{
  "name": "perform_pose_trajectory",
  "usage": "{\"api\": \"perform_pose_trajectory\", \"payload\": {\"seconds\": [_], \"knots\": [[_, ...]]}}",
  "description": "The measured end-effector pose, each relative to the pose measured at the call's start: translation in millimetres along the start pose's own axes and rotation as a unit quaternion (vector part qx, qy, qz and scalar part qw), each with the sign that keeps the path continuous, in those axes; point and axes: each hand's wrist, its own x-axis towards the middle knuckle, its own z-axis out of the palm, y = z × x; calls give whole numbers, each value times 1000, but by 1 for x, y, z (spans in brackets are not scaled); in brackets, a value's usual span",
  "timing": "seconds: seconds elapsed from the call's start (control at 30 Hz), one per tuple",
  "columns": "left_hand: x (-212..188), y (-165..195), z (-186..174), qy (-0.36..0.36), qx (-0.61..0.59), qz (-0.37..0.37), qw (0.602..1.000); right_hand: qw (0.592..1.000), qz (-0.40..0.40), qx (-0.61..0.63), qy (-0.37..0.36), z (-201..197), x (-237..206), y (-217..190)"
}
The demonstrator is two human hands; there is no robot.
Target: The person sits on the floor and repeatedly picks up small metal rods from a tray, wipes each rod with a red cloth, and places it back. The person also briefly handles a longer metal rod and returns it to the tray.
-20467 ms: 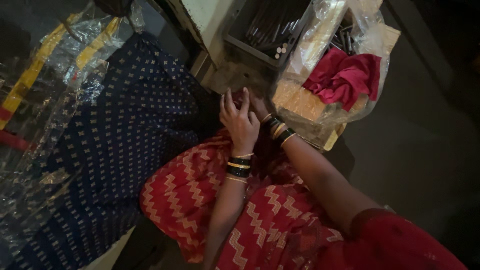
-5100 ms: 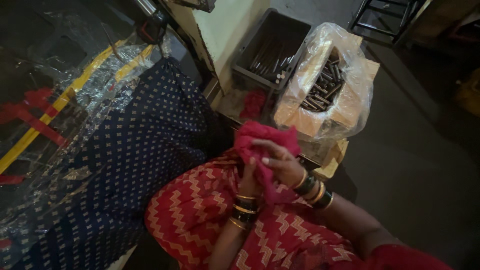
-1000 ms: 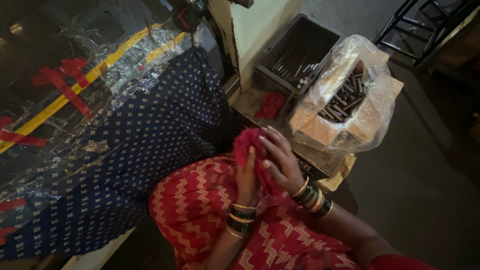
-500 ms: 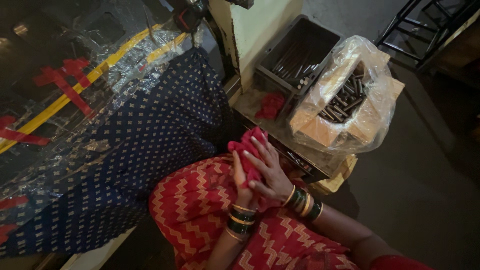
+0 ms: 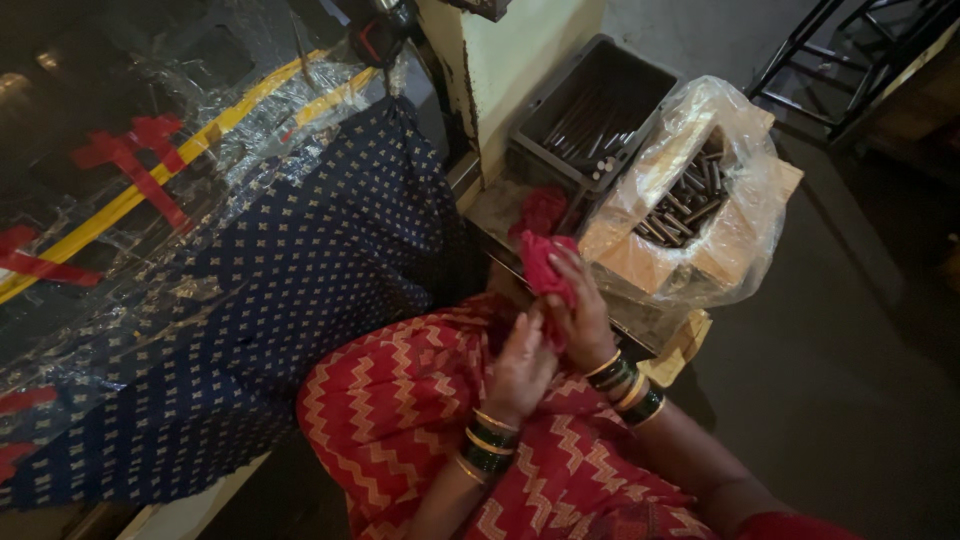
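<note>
Both hands meet over my lap, which is covered by red zigzag-patterned cloth. My right hand (image 5: 580, 310), with bangles at the wrist, grips a crumpled red rag (image 5: 545, 265) that sticks up above the fingers. My left hand (image 5: 520, 365), also bangled, presses against the rag's lower end and the right palm; whatever lies inside the rag is hidden.
A cardboard box (image 5: 640, 260) lined with a clear plastic bag holds several dark metal rods, just right of my hands. Behind it a grey crate (image 5: 590, 110) holds more rods. A second red rag (image 5: 540, 210) lies by the crate. Blue dotted cloth (image 5: 300, 290) and plastic sheeting lie left.
The hands have kept working the red rag together; the right hand has slid up and the rag now sticks out above its fingers. The view shifted slightly.
</note>
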Motion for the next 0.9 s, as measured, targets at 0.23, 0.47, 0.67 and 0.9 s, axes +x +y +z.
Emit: {"api": "perform_pose_trajectory", "payload": {"seconds": [0.23,0.47,0.67,0.9], "knots": [[2,12,24,46,173,10,984,941,333,52,33,-18,8,22],[6,14,37,155,338,31,928,968,39,244,40,1,-9,24],[4,2,13,202,269,115,935,942,31,319,-97,39,-30,-8],[-1,5,-30,326,169,148,918,974,-9,165,-152,33,-32,-30]]}}
